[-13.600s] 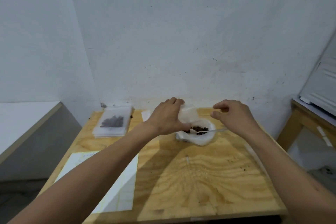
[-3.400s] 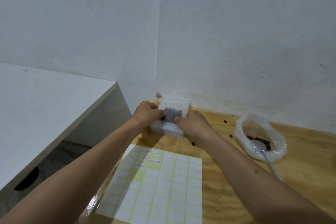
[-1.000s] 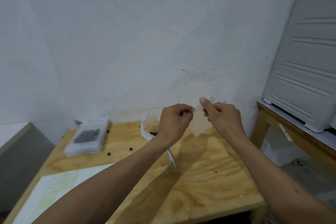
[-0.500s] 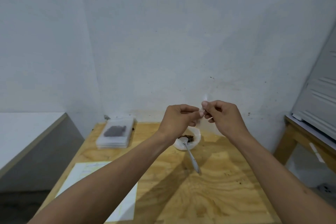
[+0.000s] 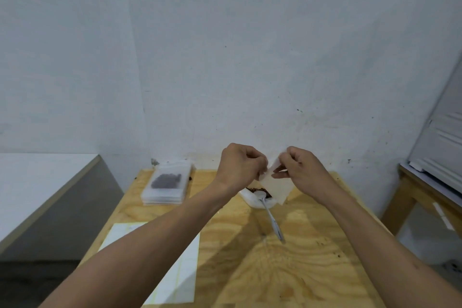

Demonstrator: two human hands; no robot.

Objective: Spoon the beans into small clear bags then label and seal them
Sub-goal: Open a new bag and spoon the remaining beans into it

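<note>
Bag [image 5: 276, 186]: since half a second ago, dropped lower and spread wider. Left hand [image 5: 241, 167] and right hand [image 5: 301, 170] pinch its mouth; spoon [image 5: 271, 215] lies directly below, handle toward the person.

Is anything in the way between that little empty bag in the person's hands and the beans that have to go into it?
Nothing visible blocks it. Both the left hand and the right hand pinch the small clear bag at its top, right above the bag of beans, where the spoon rests. The small bag's mouth looks barely parted.
</note>
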